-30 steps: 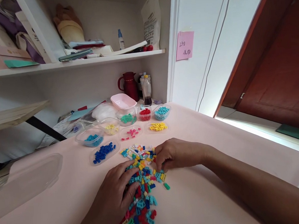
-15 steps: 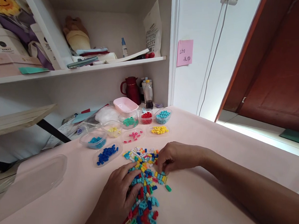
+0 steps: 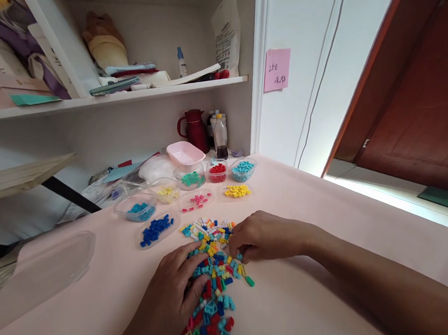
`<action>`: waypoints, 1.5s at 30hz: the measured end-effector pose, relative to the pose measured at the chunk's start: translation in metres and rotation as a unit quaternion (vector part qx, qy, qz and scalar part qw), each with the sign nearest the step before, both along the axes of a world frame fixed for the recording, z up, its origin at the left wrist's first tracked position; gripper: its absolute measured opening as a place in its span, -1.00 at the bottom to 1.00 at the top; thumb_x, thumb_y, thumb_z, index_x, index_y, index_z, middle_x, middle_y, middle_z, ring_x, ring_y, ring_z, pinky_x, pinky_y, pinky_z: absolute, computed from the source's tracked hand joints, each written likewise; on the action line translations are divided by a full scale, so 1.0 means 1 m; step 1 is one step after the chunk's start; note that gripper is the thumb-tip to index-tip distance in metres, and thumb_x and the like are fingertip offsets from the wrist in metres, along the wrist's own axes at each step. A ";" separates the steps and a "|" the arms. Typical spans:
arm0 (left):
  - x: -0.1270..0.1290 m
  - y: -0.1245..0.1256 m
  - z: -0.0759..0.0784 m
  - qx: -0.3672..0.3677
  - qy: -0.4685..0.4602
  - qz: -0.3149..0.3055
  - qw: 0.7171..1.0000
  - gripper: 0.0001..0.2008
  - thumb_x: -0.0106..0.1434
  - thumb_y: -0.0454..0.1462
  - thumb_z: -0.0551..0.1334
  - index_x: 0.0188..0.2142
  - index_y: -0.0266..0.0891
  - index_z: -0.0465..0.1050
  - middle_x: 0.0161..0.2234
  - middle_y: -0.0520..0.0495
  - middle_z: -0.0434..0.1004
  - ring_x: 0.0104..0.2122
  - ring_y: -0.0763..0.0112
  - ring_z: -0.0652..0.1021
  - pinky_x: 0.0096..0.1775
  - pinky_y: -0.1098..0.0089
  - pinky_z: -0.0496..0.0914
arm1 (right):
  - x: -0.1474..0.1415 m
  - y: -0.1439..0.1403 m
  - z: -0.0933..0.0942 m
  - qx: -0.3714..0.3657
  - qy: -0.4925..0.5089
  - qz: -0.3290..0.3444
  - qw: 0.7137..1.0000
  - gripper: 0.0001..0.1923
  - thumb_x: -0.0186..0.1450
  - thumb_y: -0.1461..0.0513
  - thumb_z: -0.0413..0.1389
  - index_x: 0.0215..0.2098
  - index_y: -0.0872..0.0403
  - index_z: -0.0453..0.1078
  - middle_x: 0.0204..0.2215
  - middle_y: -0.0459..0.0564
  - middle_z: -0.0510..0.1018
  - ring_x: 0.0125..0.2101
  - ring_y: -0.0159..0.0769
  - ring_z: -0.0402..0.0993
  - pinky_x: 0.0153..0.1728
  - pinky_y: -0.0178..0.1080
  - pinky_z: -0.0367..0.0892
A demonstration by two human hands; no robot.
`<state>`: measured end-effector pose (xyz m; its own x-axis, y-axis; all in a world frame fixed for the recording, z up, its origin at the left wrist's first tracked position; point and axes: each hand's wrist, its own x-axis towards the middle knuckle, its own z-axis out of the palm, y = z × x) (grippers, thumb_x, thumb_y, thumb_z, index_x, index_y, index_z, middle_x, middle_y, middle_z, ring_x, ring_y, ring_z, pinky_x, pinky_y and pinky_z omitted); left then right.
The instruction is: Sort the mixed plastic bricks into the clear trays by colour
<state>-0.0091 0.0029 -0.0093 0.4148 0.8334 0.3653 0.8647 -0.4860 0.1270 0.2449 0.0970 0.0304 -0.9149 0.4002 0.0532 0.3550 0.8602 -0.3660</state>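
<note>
A heap of small mixed-colour bricks [image 3: 211, 269] lies on the pale pink table [image 3: 312, 303]. My left hand [image 3: 174, 292] rests flat on the heap's left side, fingers spread over the bricks. On the heap's right edge, my right hand [image 3: 256, 236] has its fingertips curled down among the bricks; whether it pinches one I cannot tell. A single green brick [image 3: 249, 281] lies just apart from the heap. Beyond the heap stand shallow clear dishes of sorted bricks: dark blue [image 3: 155, 230], pink [image 3: 195, 200], yellow [image 3: 236, 191], light blue [image 3: 139, 209], green [image 3: 192, 178], red [image 3: 217, 170], cyan [image 3: 243, 169].
A large clear lid [image 3: 40, 272] lies at the left. A pink tub [image 3: 185, 153], a dark red jug [image 3: 195, 129] and bottles [image 3: 220, 135] stand at the back under a cluttered shelf [image 3: 128, 95]. A brown door [image 3: 413, 100] is at the right.
My right hand's fingers have slid slightly left, deeper into the heap. My left hand stays on the bricks. The view itself shifted a little.
</note>
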 end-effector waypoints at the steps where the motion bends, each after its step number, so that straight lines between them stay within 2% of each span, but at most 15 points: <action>1: 0.000 0.000 0.000 0.002 0.002 -0.002 1.000 -0.66 0.28 -0.16 0.13 0.04 -0.02 0.43 0.09 -0.08 0.44 0.03 0.17 0.49 -0.03 0.13 0.48 | -0.001 0.000 0.000 -0.001 0.007 -0.011 1.000 -0.77 0.15 0.34 0.15 -0.24 -0.04 0.49 -0.32 -0.13 0.59 -0.37 -0.36 0.43 -0.37 -0.33 0.17; 4: -0.001 0.001 -0.001 0.011 0.006 -0.008 1.000 -0.67 0.28 -0.15 0.13 0.03 -0.05 0.44 0.08 -0.10 0.46 0.02 0.17 0.50 -0.05 0.13 0.49 | -0.003 0.002 0.000 -0.038 0.051 -0.045 0.997 -0.76 0.17 0.34 0.14 -0.21 -0.02 0.50 -0.30 -0.10 0.60 -0.36 -0.35 0.44 -0.34 -0.32 0.22; 7: -0.001 0.002 -0.003 0.022 0.006 -0.011 1.000 -0.67 0.28 -0.15 0.13 0.03 -0.06 0.43 0.07 -0.10 0.46 0.01 0.18 0.51 -0.06 0.14 0.50 | -0.005 0.002 0.001 -0.139 0.103 -0.068 0.983 -0.75 0.21 0.32 0.13 -0.15 0.03 0.50 -0.29 -0.05 0.59 -0.35 -0.35 0.45 -0.33 -0.33 0.28; 12: -0.001 0.001 -0.003 0.031 0.007 -0.007 0.999 -0.68 0.28 -0.15 0.14 0.01 -0.06 0.45 0.05 -0.12 0.48 -0.01 0.19 0.52 -0.07 0.15 0.51 | -0.008 0.002 -0.001 -0.310 0.152 -0.066 0.936 -0.78 0.21 0.26 0.17 -0.16 0.09 0.49 -0.33 -0.05 0.56 -0.34 -0.37 0.44 -0.32 -0.33 0.32; 19: -0.001 -0.001 -0.005 0.033 -0.005 0.001 0.999 -0.68 0.28 -0.16 0.15 0.02 -0.05 0.43 0.07 -0.10 0.47 0.00 0.19 0.51 -0.06 0.16 0.50 | -0.009 0.008 -0.011 -0.444 0.226 -0.062 0.865 -0.78 0.16 0.19 0.25 -0.26 0.12 0.42 -0.36 -0.06 0.54 -0.34 -0.37 0.45 -0.29 -0.30 0.32; 24: -0.001 0.000 -0.003 0.054 0.000 -0.014 0.998 -0.68 0.26 -0.14 0.17 0.01 -0.04 0.43 0.04 -0.10 0.49 -0.03 0.20 0.54 -0.10 0.20 0.53 | -0.011 0.011 -0.013 -0.486 0.257 -0.065 0.833 -0.73 0.11 0.17 0.29 -0.28 0.13 0.42 -0.36 -0.02 0.58 -0.30 -0.31 0.51 -0.23 -0.24 0.34; 28: -0.002 0.001 -0.002 0.081 -0.012 -0.021 0.996 -0.69 0.26 -0.18 0.19 0.00 -0.05 0.43 0.03 -0.10 0.49 -0.03 0.24 0.53 -0.09 0.25 0.52 | -0.014 0.010 -0.012 -0.520 0.270 -0.070 0.808 -0.64 0.09 0.16 0.31 -0.18 0.13 0.44 -0.35 -0.01 0.59 -0.29 -0.30 0.53 -0.21 -0.22 0.37; 35: 0.002 -0.004 0.004 0.185 -0.077 -0.028 0.979 -0.75 0.24 -0.38 0.18 -0.10 -0.12 0.47 -0.06 -0.11 0.50 -0.06 0.30 0.51 -0.06 0.33 0.45 | -0.027 -0.001 -0.016 -0.551 0.284 -0.100 0.778 -0.66 0.02 0.16 0.36 -0.32 0.18 0.42 -0.58 -0.09 0.55 -0.55 -0.41 0.48 -0.42 -0.31 0.39; 42: 0.008 -0.012 0.005 0.219 -0.130 -0.007 0.967 -0.71 0.22 -0.36 0.25 -0.05 -0.14 0.39 -0.14 -0.09 0.51 -0.12 0.34 0.52 -0.07 0.35 0.44 | -0.035 -0.011 -0.019 -0.564 0.310 -0.089 0.760 -0.68 -0.02 0.25 0.38 -0.37 0.18 0.40 -0.60 -0.11 0.55 -0.57 -0.46 0.46 -0.49 -0.39 0.36; 45: 0.014 -0.018 0.007 0.232 -0.131 -0.037 0.963 -0.66 0.20 -0.37 0.27 -0.02 -0.18 0.35 -0.17 -0.10 0.52 -0.15 0.36 0.53 -0.10 0.38 0.46 | -0.038 -0.017 -0.023 -0.589 0.301 -0.069 0.747 -0.71 0.00 0.26 0.37 -0.38 0.19 0.42 -0.60 -0.09 0.56 -0.59 -0.46 0.46 -0.52 -0.40 0.35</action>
